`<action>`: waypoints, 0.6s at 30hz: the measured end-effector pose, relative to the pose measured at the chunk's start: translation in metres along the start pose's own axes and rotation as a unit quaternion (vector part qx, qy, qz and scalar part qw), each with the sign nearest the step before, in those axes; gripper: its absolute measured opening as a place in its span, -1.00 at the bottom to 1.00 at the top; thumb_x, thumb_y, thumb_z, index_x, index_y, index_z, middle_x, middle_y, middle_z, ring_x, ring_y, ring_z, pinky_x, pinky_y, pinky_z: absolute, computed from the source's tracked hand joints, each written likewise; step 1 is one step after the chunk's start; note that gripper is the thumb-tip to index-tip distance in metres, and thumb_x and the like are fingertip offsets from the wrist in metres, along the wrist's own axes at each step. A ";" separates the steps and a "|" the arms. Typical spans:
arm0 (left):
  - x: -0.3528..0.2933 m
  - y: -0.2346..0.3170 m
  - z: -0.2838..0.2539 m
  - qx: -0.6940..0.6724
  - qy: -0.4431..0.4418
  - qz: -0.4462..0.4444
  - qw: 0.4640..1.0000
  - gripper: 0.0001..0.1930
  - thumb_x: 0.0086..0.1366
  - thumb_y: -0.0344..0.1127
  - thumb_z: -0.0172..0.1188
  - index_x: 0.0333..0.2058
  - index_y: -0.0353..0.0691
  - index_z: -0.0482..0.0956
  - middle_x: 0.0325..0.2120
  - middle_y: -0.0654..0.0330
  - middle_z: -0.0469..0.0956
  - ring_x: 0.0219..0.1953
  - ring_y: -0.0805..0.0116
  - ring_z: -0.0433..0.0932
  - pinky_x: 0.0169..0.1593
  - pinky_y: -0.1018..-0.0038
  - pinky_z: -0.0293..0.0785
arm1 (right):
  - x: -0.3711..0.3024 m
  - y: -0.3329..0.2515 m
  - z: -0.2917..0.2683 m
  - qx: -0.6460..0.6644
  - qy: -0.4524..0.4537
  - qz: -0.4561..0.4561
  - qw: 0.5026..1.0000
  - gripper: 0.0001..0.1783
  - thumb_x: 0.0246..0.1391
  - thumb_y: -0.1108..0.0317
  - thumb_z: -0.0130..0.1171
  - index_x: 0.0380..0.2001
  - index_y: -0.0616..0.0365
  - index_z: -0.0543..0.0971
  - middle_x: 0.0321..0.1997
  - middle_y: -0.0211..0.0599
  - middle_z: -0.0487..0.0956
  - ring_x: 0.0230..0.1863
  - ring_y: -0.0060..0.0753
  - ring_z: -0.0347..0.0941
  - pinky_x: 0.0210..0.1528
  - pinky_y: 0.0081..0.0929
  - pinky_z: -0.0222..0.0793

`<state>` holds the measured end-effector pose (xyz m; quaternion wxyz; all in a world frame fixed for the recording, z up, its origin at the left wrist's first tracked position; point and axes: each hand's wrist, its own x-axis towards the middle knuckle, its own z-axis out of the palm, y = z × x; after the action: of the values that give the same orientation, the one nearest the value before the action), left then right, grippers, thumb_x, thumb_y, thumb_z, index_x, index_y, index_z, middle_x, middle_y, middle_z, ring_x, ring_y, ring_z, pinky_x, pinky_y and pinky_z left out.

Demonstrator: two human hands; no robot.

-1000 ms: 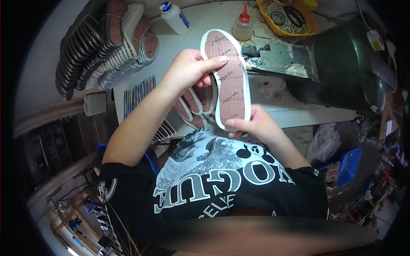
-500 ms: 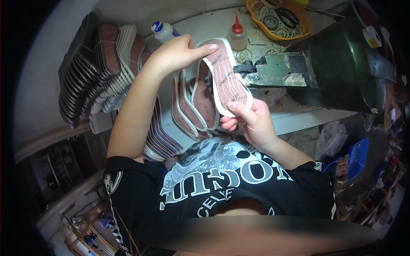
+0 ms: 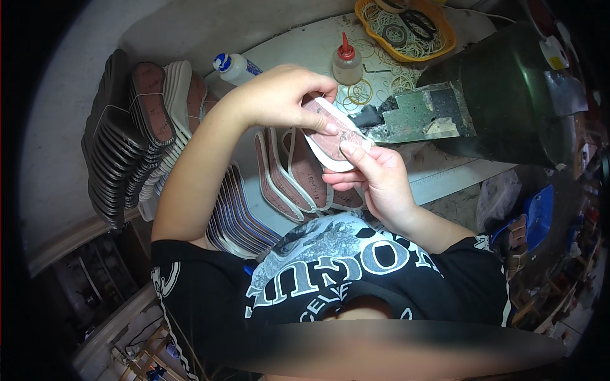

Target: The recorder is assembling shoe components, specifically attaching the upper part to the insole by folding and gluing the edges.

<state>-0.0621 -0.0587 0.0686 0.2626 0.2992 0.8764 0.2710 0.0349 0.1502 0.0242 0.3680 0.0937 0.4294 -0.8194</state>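
Observation:
Between my hands is a shoe insole point(image 3: 325, 141) with a reddish-brown lined top and a white edge. My left hand point(image 3: 295, 95) grips its far end, thumb on top and fingers curled behind. My right hand point(image 3: 384, 178) pinches the near end between thumb and fingers. The insole looks bent or tipped, so little of its length shows. Just below it, several similar reddish insoles with white rims point(image 3: 308, 181) stand on edge on the table. The green metal arm of a machine point(image 3: 416, 114) lies close to the insole's right side.
Bundled dark soles point(image 3: 114, 146) and striped soles point(image 3: 238, 213) stand at left. A white bottle with a blue cap point(image 3: 236, 68) and a red-tipped glue bottle point(image 3: 347, 66) are at the back. Beyond is an orange basket of rubber bands point(image 3: 375, 46). A large dark green machine body point(image 3: 508, 95) fills the right.
The insole has gone from stretched out full length to bent or tipped. My left hand has come closer to my right hand, and its fingers now curl over the far end.

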 end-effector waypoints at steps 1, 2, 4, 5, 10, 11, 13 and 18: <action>-0.004 0.003 0.004 0.000 -0.003 -0.001 1.000 -0.54 -0.01 0.08 0.32 -0.40 -0.21 0.47 -0.65 0.16 0.42 -0.53 0.26 0.44 -0.45 0.36 0.26 | 0.000 0.000 0.000 0.006 0.002 0.001 1.000 -0.63 0.21 0.20 0.06 -0.20 0.37 0.51 -0.30 -0.13 0.61 -0.33 -0.38 0.61 -0.32 -0.63 0.54; -0.008 0.006 0.009 0.012 0.024 -0.006 1.000 -0.55 0.01 0.09 0.29 -0.40 -0.21 0.47 -0.67 0.15 0.42 -0.58 0.25 0.43 -0.49 0.37 0.25 | -0.001 0.000 -0.001 0.012 0.005 0.002 1.000 -0.63 0.21 0.20 0.05 -0.18 0.38 0.51 -0.28 -0.14 0.61 -0.33 -0.37 0.61 -0.32 -0.63 0.55; -0.018 0.016 0.013 0.036 0.035 -0.037 0.998 -0.59 0.10 0.07 0.21 -0.40 -0.21 0.47 -0.68 0.12 0.45 -0.60 0.23 0.45 -0.50 0.38 0.27 | -0.001 -0.003 0.000 0.011 0.003 0.011 1.000 -0.63 0.22 0.20 0.05 -0.18 0.38 0.51 -0.27 -0.14 0.60 -0.33 -0.37 0.61 -0.31 -0.62 0.55; -0.022 0.017 0.017 0.038 0.033 -0.041 0.998 -0.59 0.10 0.07 0.21 -0.40 -0.21 0.47 -0.68 0.12 0.45 -0.60 0.23 0.45 -0.50 0.38 0.27 | -0.001 -0.005 0.000 0.006 0.005 0.020 1.000 -0.63 0.22 0.21 0.04 -0.17 0.38 0.51 -0.26 -0.13 0.60 -0.33 -0.37 0.61 -0.31 -0.62 0.56; -0.035 0.029 0.042 -0.027 0.114 -0.093 0.989 -0.63 0.17 -0.01 0.18 -0.38 -0.26 0.47 -0.67 0.12 0.44 -0.59 0.30 0.43 -0.49 0.40 0.29 | -0.002 -0.009 -0.001 -0.006 -0.011 0.029 1.000 -0.63 0.23 0.22 0.01 -0.16 0.39 0.50 -0.23 -0.09 0.59 -0.30 -0.34 0.61 -0.32 -0.62 0.56; -0.037 0.030 0.047 -0.056 0.130 -0.117 0.983 -0.64 0.18 -0.02 0.18 -0.38 -0.27 0.47 -0.65 0.14 0.45 -0.59 0.37 0.43 -0.49 0.41 0.28 | -0.001 -0.010 -0.002 -0.006 -0.014 0.032 0.999 -0.63 0.23 0.22 0.01 -0.16 0.39 0.50 -0.23 -0.09 0.59 -0.30 -0.34 0.61 -0.32 -0.62 0.56; -0.038 0.039 0.050 -0.081 0.121 -0.162 0.976 -0.65 0.21 -0.05 0.16 -0.35 -0.28 0.48 -0.62 0.19 0.47 -0.57 0.44 0.42 -0.48 0.46 0.30 | 0.000 -0.011 -0.005 -0.006 -0.022 0.040 0.999 -0.62 0.22 0.21 0.02 -0.17 0.40 0.50 -0.24 -0.09 0.59 -0.31 -0.33 0.61 -0.32 -0.61 0.56; -0.038 0.034 0.070 -0.289 0.098 -0.240 0.922 -0.68 0.32 -0.15 0.09 -0.27 -0.37 0.53 -0.49 0.28 0.55 -0.49 0.59 0.47 -0.41 0.65 0.40 | 0.000 -0.019 -0.010 -0.013 -0.057 0.060 0.997 -0.64 0.20 0.22 0.03 -0.16 0.37 0.49 -0.22 -0.10 0.58 -0.26 -0.32 0.59 -0.30 -0.54 0.58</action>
<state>0.0205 -0.0392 0.0509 0.3080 -0.0369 0.8271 0.4687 0.0200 0.1647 0.0301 0.4414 0.0679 0.4119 -0.7943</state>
